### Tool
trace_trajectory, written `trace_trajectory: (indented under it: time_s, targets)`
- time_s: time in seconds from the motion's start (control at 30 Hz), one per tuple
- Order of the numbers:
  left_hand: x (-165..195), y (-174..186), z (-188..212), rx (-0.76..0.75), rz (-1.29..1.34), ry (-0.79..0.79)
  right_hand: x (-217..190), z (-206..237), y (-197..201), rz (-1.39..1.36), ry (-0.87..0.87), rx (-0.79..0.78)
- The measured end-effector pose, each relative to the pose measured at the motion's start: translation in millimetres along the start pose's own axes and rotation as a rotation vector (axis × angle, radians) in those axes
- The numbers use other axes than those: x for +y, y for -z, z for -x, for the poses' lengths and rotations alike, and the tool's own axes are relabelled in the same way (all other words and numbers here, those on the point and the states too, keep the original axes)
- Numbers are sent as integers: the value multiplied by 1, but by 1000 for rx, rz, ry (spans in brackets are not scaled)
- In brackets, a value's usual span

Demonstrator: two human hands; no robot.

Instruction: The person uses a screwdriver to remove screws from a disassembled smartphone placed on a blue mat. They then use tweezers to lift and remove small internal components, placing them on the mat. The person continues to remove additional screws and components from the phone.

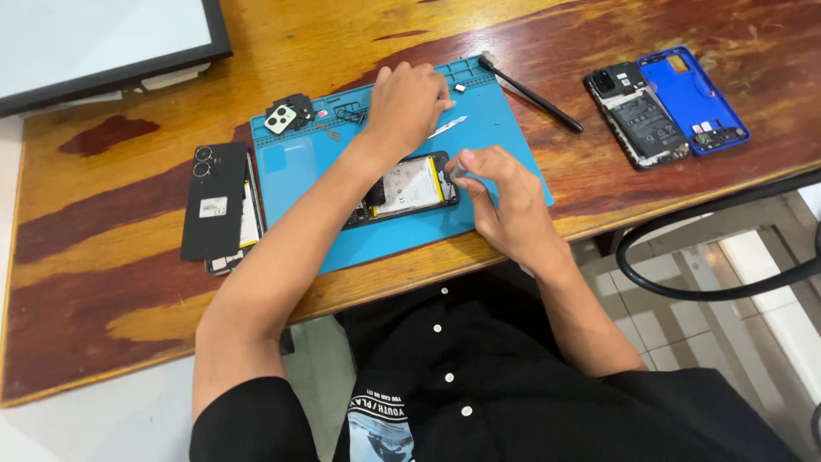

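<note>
Left hand [409, 101] reaching forward over the blue mat [291, 167], knuckles curled, fingertips down near the mat's top tray; whether pinching some small part there cannot be told; right hand [505, 201] closed around a thin metal tool [457, 168], tip set at the right end of the open phone [402, 188].

Phone lying face down on the mat, just in front of the body, back cover off, pale battery exposed with a yellow strip along its right edge; between the two hands, left forearm crossing its left end.

Judged as mid-disassembly: back already removed, small fixings at the phone's edge being worked; next move would seem to call for a steady tip, light pressure, and a safe spot on the mat for whatever comes loose.

Elsewhere: black back cover [214, 201] with two lens rings, lying left of the mat atop another phone body, a small white rectangular label near its middle; camera-bump piece [286, 115] in black and pale green at the mat's upper left; tweezers [447, 127] on the mat near the left hand; black spudger [530, 92] angled off the mat's top right corner; second opened phone [637, 115] far right beside its blue shell [693, 98], dark battery bearing small pale print; black-framed white panel [103, 43] at top left; wooden table [103, 282] streaked red-brown.
</note>
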State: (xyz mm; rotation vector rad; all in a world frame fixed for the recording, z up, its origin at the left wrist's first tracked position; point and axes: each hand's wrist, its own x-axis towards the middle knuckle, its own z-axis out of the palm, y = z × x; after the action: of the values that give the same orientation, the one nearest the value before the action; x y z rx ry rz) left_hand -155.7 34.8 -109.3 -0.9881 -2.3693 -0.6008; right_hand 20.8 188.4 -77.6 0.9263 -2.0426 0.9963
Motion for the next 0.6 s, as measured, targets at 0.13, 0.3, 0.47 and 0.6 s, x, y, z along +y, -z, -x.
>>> trace_trajectory:
  time_s: [0.13,0.3,0.47,0.6]
  targets:
    - [0,3,9,131,-138,-146,-10,-4,-12,80,-54,-13]
    - [2,33,15,257,-61,-163,-10,-10,-30,166,-113,97]
    - [4,64,41,75,307,-21,-2,-9,-38,187,-99,97]
    - [10,66,66,135,621,7,0,-4,-45,-65,-132,37]
